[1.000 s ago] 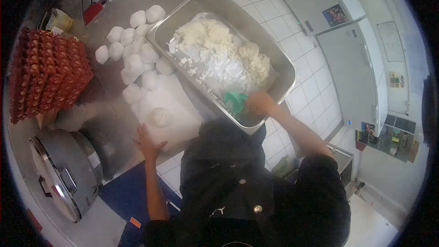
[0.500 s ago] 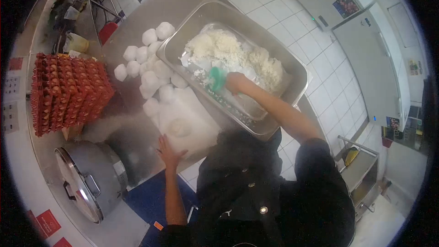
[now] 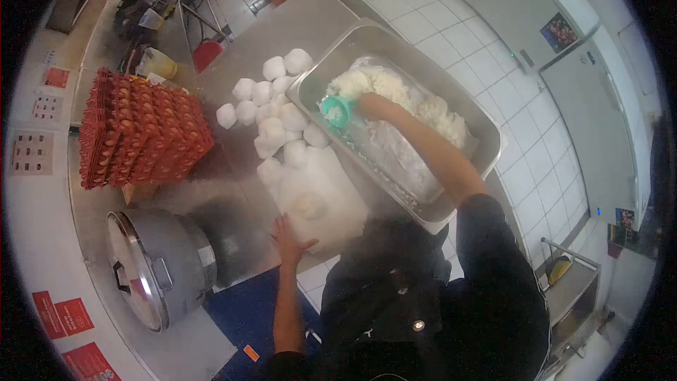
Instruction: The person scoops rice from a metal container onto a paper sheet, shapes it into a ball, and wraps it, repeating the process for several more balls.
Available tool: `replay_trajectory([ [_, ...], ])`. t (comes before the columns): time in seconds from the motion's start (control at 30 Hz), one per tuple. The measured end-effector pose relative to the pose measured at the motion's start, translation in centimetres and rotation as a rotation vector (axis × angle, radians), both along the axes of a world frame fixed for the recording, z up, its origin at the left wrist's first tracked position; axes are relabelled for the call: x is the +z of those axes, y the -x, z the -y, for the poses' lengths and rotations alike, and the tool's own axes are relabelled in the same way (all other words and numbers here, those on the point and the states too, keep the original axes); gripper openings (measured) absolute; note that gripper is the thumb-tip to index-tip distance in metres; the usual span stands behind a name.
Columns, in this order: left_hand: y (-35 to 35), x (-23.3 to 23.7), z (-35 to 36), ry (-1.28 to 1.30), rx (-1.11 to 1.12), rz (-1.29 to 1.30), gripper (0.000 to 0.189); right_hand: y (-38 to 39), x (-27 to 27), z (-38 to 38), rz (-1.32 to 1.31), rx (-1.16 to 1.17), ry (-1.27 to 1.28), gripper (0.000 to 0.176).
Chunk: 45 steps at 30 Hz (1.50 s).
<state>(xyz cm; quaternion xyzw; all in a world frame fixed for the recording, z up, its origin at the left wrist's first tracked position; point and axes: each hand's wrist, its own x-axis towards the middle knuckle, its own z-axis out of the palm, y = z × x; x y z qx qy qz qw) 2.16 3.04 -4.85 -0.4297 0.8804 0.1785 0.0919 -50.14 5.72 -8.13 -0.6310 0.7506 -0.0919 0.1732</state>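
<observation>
1. The right hand (image 3: 368,107) is reaching way out into the metal tray (image 3: 430,70), fingers wrapped around a teal scoop (image 3: 334,111). It's a proper closed grip; the scoop is definitely in the hand and not just being nudged.
2. The scoop sits at the far-left end of the tray, with its mouth right up against the white crumbly pile (image 3: 423,109). It looks like cooked rice to me, but the picture's too soft to swear on it.
3. My take on handling: the scoop looks like light, stiff plastic, so it's nothing delicate. Grab it round the body or stub end like it's held now, and keep fingers off the open mouth.
4. The white stuff is the fiddly part. It's probably soft and clumpy, likely sticky, and it breaks apart if you pinch it. It's better lifted from underneath than squeezed.
5. The left hand (image 3: 289,234) is flat and spread, holding nothing. The palm is down at the near edge of the white board (image 3: 331,183).
6. On that board, just beyond the left hand, there's one flattened lump (image 3: 309,204).
7. A bunch of white balls (image 3: 271,109) is heaped on the counter (image 3: 310,14), touching the tray's left side.
8. Also around: stacked red egg trays (image 3: 141,130) well to the left, and a big lidded pot (image 3: 159,268) near the left arm with a bit of haze above it.
</observation>
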Motion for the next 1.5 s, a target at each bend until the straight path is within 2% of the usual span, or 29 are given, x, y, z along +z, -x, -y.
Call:
replay_trajectory([
  [0.1, 0.8, 1.0, 0.2, -0.022, 0.024, 0.054, 0.134, 0.7, 4.1, -2.6, 0.482, -0.136, -0.034, 0.045],
  [0.2, 0.3, 0.1, 0.2, -0.035, 0.024, 0.018, 0.134, 0.0, 7.3, -5.3, 0.673, -0.235, -0.096, 0.052],
  [0.27, -0.1, -0.1, 0.3, -0.063, 0.049, -0.017, 0.135, -0.8, 9.6, -7.1, 0.769, -0.221, -0.044, 0.050],
  [0.33, -0.9, -1.1, 0.1, -0.022, 0.031, -0.105, 0.135, -3.1, 13.7, -9.4, 0.834, -0.361, 0.003, 0.044],
  [0.37, -1.4, -1.4, 0.1, 0.001, 0.014, -0.148, 0.135, -5.1, 18.0, -10.0, 0.865, -0.416, -0.110, 0.043],
  [0.4, -1.5, -1.4, 0.2, -0.001, 0.030, -0.123, 0.135, -6.5, 19.0, -11.1, 0.920, -0.503, -0.092, 0.042],
  [0.47, -1.2, -1.5, 0.1, -0.010, 0.045, -0.082, 0.136, -10.3, 21.9, -13.0, 0.836, -0.303, -0.054, 0.041],
  [0.5, -1.2, -2.0, 0.3, -0.021, 0.034, -0.148, 0.136, -13.3, 22.5, -13.9, 0.700, -0.318, 0.047, 0.041],
  [0.57, -2.3, -3.8, 0.6, -0.039, 0.034, -0.268, 0.135, -18.6, 21.7, -13.9, 0.736, -0.412, -0.018, 0.035],
  [0.63, -2.1, -2.2, 0.2, -0.035, 0.042, -0.207, 0.134, -23.9, 19.3, -13.7, 0.714, -0.510, -0.048, 0.030],
  [0.7, -1.9, -2.1, 0.3, -0.011, 0.033, -0.229, 0.133, -29.2, 15.8, -12.8, 0.480, -0.506, 0.041, 0.028],
  [0.77, -1.8, -1.4, 0.3, -0.026, 0.028, -0.217, 0.133, -33.3, 10.5, -11.4, 0.335, -0.455, 0.251, 0.031],
  [0.83, -1.7, -1.0, 0.4, -0.021, 0.021, -0.215, 0.132, -35.5, 6.7, -11.1, 0.190, -0.308, 0.210, 0.034],
  [0.87, -1.9, -0.8, 0.4, -0.024, 0.022, -0.233, 0.132, -36.2, 5.7, -10.8, 0.068, -0.274, 0.136, 0.029],
  [1.03, -1.7, 0.2, 0.5, -0.094, 0.032, -0.218, 0.129, -36.2, 3.5, -9.2, -0.116, -0.244, -0.062, 0.022],
  [1.13, 0.4, 1.4, 0.9, -0.035, 0.166, -0.202, 0.104, -36.0, 3.8, -8.1, -0.156, -0.215, -0.138, 0.021],
  [1.23, 6.3, 1.8, 3.0, -0.129, 0.190, -0.821, 0.060, -35.8, 3.9, -7.6, -0.174, -0.187, -0.158, 0.021],
  [1.33, 13.3, 3.5, 3.4, 0.024, -0.029, -0.696, 0.023, -34.8, 3.3, -7.7, -0.179, -0.148, -0.140, 0.023],
  [1.5, 15.9, 0.3, 3.2, 0.094, -0.152, -0.658, 0.026, -35.1, 2.8, -8.1, -0.044, -0.218, -0.202, 0.024],
])
